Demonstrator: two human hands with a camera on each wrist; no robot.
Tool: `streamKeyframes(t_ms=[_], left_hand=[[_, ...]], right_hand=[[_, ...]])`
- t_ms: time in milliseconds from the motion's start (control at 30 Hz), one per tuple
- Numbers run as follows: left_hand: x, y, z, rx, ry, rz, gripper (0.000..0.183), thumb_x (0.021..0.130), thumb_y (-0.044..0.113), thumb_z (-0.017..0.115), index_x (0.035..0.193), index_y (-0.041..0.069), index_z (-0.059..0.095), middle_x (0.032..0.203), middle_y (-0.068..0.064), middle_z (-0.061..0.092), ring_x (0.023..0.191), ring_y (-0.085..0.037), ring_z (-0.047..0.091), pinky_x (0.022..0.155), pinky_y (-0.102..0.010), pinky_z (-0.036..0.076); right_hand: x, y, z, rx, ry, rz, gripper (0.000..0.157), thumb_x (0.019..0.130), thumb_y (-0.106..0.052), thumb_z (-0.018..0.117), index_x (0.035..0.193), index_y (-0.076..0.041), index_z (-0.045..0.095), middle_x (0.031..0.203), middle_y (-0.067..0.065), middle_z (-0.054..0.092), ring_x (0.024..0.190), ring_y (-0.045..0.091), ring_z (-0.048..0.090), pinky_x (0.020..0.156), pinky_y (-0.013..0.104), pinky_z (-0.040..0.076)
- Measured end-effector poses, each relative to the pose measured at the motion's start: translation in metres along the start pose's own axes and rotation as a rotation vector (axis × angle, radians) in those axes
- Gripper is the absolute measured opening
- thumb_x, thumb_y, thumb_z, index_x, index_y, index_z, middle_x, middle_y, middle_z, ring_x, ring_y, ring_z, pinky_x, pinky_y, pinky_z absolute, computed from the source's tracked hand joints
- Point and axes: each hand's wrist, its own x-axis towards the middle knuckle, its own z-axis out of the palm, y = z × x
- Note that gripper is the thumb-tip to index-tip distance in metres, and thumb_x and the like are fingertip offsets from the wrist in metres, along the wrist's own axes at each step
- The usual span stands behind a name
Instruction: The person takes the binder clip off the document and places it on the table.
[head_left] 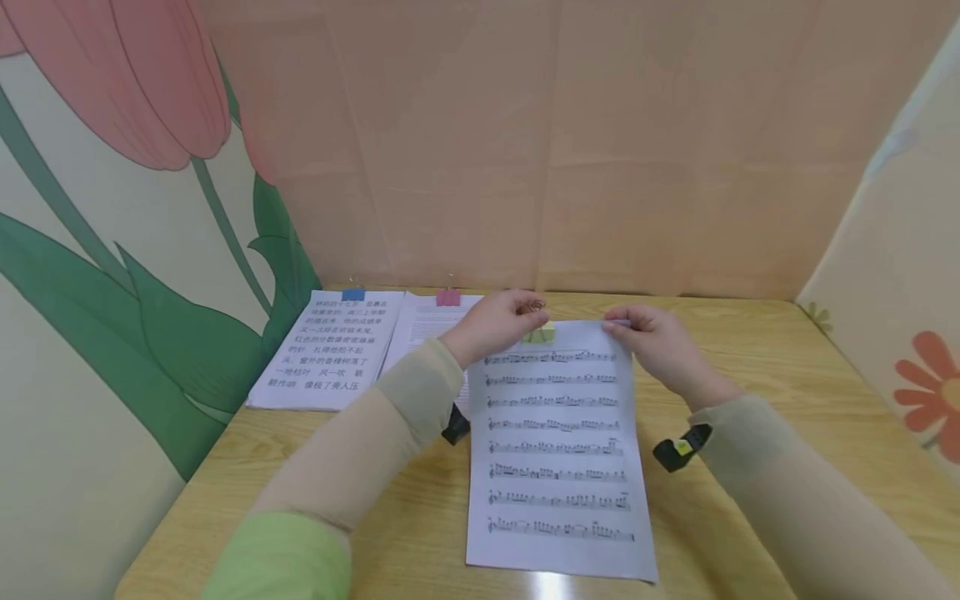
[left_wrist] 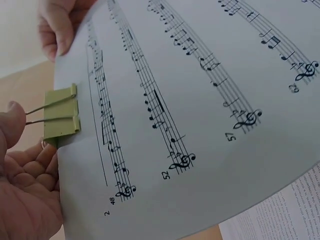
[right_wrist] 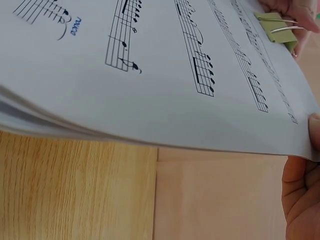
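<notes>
So the sheet music (head_left: 555,454) is held over the bench (head_left: 757,354), with a green clip (head_left: 539,335) gripping its top edge. Both hands are busy: the clip's wire handles are pinched by the left hand (head_left: 495,323), the top right corner by the right hand (head_left: 663,346). Off to the left, a text stack (head_left: 322,350) is held by a blue clip (head_left: 353,295), and a second stack (head_left: 418,329), partly hidden, by a pink clip (head_left: 448,297).
</notes>
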Motion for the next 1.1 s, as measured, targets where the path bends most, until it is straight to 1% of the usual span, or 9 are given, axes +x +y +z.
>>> streamKeyframes(t_ms=[133, 367, 633, 733, 867, 933, 1100], left_hand=[[0.000, 0.000, 0.004, 0.012, 0.040, 0.002, 0.043, 0.096, 0.039, 0.057, 0.133, 0.018, 0.057, 0.113, 0.006, 0.063, 0.103, -0.009, 0.056, 0.095, -0.032, 0.045], [0.000, -0.001, 0.010, 0.009, 0.070, -0.024, 0.039, 0.096, 0.037, 0.058, 0.131, 0.019, 0.059, 0.116, 0.005, 0.063, 0.104, -0.010, 0.055, 0.097, -0.034, 0.044], [0.001, -0.001, 0.012, -0.019, 0.107, -0.038, 0.036, 0.097, 0.037, 0.056, 0.128, 0.020, 0.061, 0.121, 0.007, 0.062, 0.107, -0.009, 0.055, 0.097, -0.035, 0.044], [0.000, -0.001, 0.011, -0.035, 0.118, -0.042, 0.036, 0.097, 0.038, 0.055, 0.128, 0.021, 0.060, 0.119, 0.008, 0.062, 0.106, -0.010, 0.056, 0.095, -0.035, 0.045], [-0.001, -0.002, 0.008, -0.057, 0.146, -0.022, 0.035, 0.097, 0.037, 0.055, 0.127, 0.020, 0.060, 0.114, 0.007, 0.064, 0.104, -0.010, 0.058, 0.092, -0.033, 0.047], [-0.001, -0.003, 0.005, -0.067, 0.160, -0.014, 0.035, 0.097, 0.036, 0.055, 0.128, 0.020, 0.060, 0.114, 0.006, 0.064, 0.104, -0.011, 0.059, 0.091, -0.032, 0.048], [-0.003, -0.003, -0.001, -0.112, 0.169, -0.037, 0.036, 0.097, 0.039, 0.055, 0.129, 0.022, 0.059, 0.117, 0.005, 0.062, 0.107, -0.013, 0.058, 0.092, -0.034, 0.048]], right_hand=[[0.000, 0.000, 0.001, -0.006, 0.008, -0.008, 0.041, 0.098, -0.039, 0.054, 0.115, -0.003, 0.063, 0.104, 0.015, 0.067, 0.092, 0.025, 0.058, 0.082, 0.037, 0.040], [-0.001, 0.000, 0.002, -0.008, 0.011, -0.020, 0.036, 0.099, -0.034, 0.054, 0.112, -0.002, 0.063, 0.103, 0.015, 0.066, 0.091, 0.025, 0.058, 0.081, 0.037, 0.041], [-0.002, -0.001, 0.001, -0.015, 0.008, -0.014, 0.034, 0.099, -0.033, 0.054, 0.111, -0.003, 0.063, 0.103, 0.014, 0.066, 0.091, 0.026, 0.057, 0.080, 0.037, 0.041], [-0.002, 0.000, 0.001, -0.021, 0.010, -0.016, 0.033, 0.099, -0.032, 0.054, 0.111, -0.003, 0.064, 0.103, 0.015, 0.066, 0.091, 0.025, 0.057, 0.080, 0.037, 0.042], [-0.003, 0.002, -0.001, -0.018, 0.007, -0.022, 0.033, 0.099, -0.030, 0.055, 0.113, -0.001, 0.063, 0.105, 0.016, 0.065, 0.092, 0.025, 0.057, 0.081, 0.037, 0.043], [-0.003, 0.004, -0.001, -0.009, 0.005, -0.021, 0.034, 0.099, -0.030, 0.055, 0.114, 0.000, 0.063, 0.106, 0.017, 0.065, 0.093, 0.025, 0.057, 0.082, 0.036, 0.043], [-0.003, 0.014, -0.005, 0.005, 0.011, -0.010, 0.036, 0.099, -0.031, 0.054, 0.115, 0.000, 0.062, 0.107, 0.017, 0.064, 0.092, 0.023, 0.056, 0.081, 0.035, 0.042]])
